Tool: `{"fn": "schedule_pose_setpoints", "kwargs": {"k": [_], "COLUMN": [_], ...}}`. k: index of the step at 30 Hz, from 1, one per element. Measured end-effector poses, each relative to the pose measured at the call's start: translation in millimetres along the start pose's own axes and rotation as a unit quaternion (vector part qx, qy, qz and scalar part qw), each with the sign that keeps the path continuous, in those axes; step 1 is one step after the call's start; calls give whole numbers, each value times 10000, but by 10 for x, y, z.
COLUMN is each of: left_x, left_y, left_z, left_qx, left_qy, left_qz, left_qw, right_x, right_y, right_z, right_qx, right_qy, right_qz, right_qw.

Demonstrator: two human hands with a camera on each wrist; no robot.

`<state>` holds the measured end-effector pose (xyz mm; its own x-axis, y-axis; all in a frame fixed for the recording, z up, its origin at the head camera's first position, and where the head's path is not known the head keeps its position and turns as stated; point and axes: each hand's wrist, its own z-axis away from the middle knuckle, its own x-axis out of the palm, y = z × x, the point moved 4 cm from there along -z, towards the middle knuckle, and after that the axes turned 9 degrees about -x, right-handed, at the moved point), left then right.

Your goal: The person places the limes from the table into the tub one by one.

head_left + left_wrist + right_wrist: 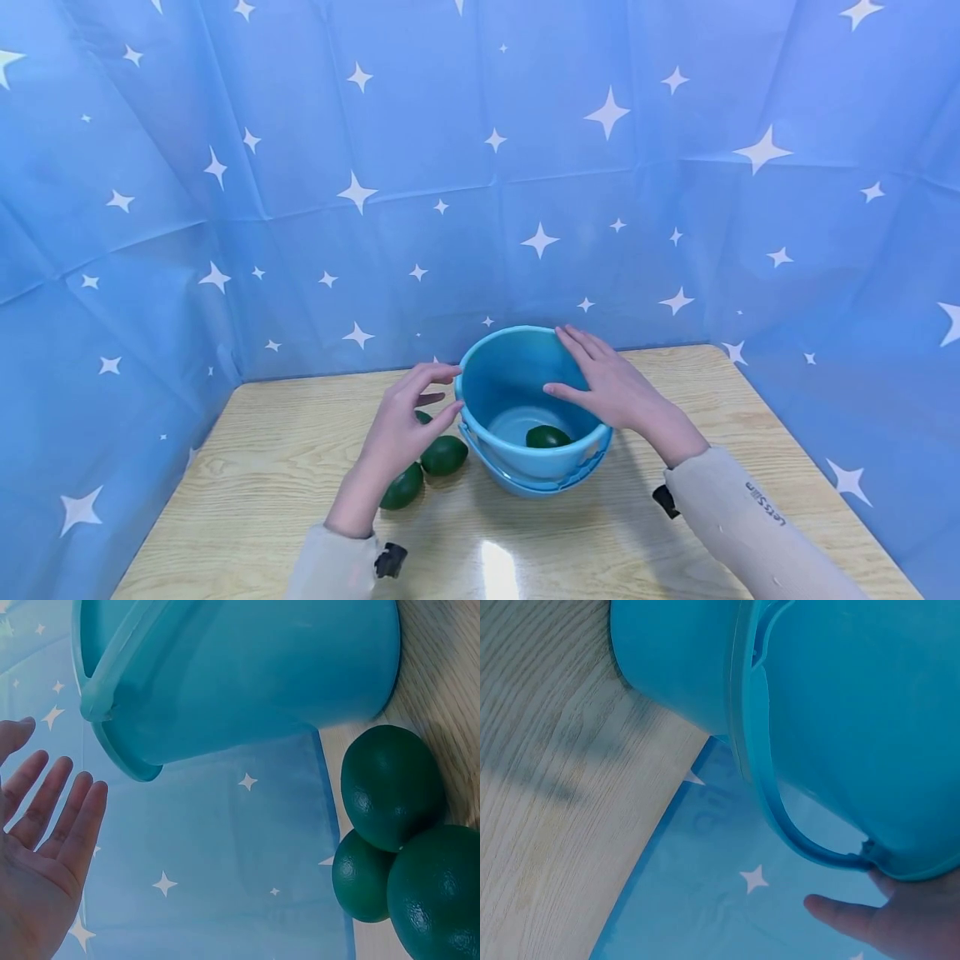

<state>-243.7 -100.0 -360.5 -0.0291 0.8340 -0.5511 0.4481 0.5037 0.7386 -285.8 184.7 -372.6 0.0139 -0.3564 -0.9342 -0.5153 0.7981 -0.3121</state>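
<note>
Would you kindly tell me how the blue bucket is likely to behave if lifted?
The blue bucket is probably light for its size, being hollow and plastic-looking. Its handle hangs down, so it may swing. The rounded green object inside could roll if the bucket tilts.

Downward head view, close wrist views, shared bucket (498,379)

The bucket (517,379) is light blue and smooth, standing upright on the counter (300,433) with its mouth open and its walls tapering toward the base. Its matching handle (124,660) hangs down on the near side. One dark green, egg-shaped fruit (548,437) lies on the bucket's floor, partly hidden by the near wall. Three similar glossy fruits (401,486) cluster to the bucket's left, one just beside it, another farther back.
</note>
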Motion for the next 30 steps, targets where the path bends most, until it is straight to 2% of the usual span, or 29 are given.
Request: {"fn": "schedule_pose_setpoints", "kwargs": {"k": [30], "left_x": [-125], "left_y": [-206], "left_z": [164], "left_qx": [-335], "left_qy": [95], "left_qz": [-250], "left_qw": [9991], "right_x": [0], "right_y": [1], "right_z": [4], "right_qx": [9], "right_qy": [-23], "right_qz": [19], "right_qw": [10000]}}
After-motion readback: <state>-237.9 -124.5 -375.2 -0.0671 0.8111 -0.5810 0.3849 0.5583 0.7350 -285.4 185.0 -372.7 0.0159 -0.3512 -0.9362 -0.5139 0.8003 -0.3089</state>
